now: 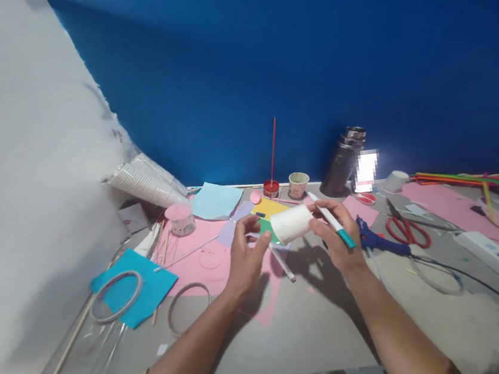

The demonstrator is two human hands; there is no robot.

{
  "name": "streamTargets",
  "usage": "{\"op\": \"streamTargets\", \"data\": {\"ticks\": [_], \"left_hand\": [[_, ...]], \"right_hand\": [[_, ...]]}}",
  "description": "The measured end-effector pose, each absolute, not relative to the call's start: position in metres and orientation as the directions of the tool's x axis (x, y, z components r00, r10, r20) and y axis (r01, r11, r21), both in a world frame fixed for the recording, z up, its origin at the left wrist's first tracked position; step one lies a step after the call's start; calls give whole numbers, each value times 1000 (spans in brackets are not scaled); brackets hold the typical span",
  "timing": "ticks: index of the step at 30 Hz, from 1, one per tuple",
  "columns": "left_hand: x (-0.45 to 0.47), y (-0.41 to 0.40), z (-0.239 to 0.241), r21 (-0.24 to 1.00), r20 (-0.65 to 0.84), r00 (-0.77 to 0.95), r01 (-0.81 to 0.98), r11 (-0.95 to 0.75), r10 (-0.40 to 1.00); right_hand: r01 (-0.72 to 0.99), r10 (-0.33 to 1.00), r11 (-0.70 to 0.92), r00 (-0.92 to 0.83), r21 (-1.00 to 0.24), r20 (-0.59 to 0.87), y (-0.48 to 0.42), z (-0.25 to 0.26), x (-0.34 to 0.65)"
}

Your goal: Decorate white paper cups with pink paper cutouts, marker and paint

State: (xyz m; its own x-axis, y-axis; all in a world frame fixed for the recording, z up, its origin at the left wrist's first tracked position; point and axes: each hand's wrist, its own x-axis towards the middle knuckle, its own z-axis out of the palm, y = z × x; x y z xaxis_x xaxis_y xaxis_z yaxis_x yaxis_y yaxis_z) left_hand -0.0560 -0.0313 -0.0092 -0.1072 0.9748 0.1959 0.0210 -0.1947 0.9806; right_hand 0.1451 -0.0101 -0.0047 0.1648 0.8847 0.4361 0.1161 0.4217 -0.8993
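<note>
A white paper cup [290,224] lies on its side in the air between my two hands. My left hand [245,259] pinches its rim end, and a thin white stick [282,263] slants down from those fingers. My right hand [337,236] touches the cup's other end and holds a white marker with a teal cap [334,225] between its fingers. Below the cup lie pink paper [204,264], a yellow sheet [270,207] and a green piece [267,228].
A blue glue gun [379,242] and red scissors [405,229] lie right of my hands, with cables trailing past. Wire rings [117,295] rest on blue paper at left. A stack of cups [149,180], small paint cups [298,184] and a metal flask [343,161] stand by the blue wall.
</note>
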Motion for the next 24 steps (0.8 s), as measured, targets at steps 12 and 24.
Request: {"op": "streamTargets", "data": {"ticks": [12, 24], "left_hand": [[-47, -30, -12, 967, 32, -15, -253, -35, 999], [-76, 5, -11, 330, -434, 146, -893, 308, 889]], "right_hand": [[160, 864, 419, 232, -894, 446, -10, -11, 136], [755, 827, 517, -319, -403, 464, 3, -37, 146]]}}
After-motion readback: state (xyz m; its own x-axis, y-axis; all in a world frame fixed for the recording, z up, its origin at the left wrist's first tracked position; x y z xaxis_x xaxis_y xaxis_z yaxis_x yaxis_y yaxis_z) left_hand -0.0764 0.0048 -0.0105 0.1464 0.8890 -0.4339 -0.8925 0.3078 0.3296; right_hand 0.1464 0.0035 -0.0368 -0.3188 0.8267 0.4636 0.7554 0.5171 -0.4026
